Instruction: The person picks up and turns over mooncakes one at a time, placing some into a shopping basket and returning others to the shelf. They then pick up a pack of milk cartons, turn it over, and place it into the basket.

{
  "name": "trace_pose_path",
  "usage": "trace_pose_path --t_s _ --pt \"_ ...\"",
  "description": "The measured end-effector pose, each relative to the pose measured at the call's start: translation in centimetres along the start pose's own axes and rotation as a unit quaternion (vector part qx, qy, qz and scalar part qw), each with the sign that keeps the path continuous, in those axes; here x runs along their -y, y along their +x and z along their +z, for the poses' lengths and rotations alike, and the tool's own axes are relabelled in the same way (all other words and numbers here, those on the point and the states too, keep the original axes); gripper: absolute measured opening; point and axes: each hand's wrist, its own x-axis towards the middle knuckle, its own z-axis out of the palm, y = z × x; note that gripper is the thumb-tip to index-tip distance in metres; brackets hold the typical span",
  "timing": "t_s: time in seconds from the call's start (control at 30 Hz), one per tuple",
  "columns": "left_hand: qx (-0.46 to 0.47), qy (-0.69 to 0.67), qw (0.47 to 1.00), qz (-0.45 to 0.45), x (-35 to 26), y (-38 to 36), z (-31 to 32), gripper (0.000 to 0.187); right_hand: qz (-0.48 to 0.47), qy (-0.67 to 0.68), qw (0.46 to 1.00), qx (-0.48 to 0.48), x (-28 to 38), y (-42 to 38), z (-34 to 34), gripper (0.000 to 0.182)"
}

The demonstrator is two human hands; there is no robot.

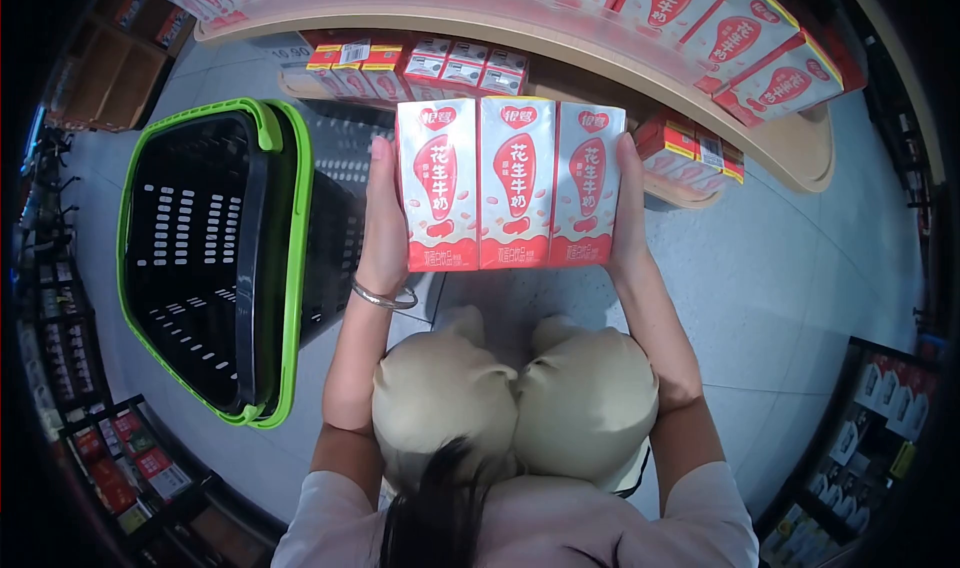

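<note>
Three red-and-white peanut milk cartons (516,183) stand side by side as one block, held up in front of my knees. My left hand (385,218) presses on the block's left side, its thumb along the edge. On the opposite side my right hand (627,213) grips it the same way. The fingers behind and under the cartons are hidden. A bangle (384,296) circles my left wrist. Beyond the cartons runs a curved shelf (560,46) lined with similar peanut milk cartons (735,40).
A black shopping basket (295,298) with a green rim stands on the tiled floor (780,278) to my left. Below the upper shelf, more boxed cartons (362,68) sit on a lower shelf at left and others (690,153) at right. Display racks (870,418) border the aisle.
</note>
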Motion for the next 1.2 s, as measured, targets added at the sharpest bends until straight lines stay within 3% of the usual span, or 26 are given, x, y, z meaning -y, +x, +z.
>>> trace_pose_path --t_s 0.37,1.2 --pt "-0.013 0.003 1.000 0.024 0.0 -0.6 -0.6 0.049 -0.045 -0.069 0.997 0.012 -0.4 -0.4 0.4 0.067" --pt "-0.006 -0.029 0.999 0.032 0.5 -0.8 -2.1 0.047 -0.026 -0.016 0.998 0.059 -1.9 -0.2 0.4 0.062"
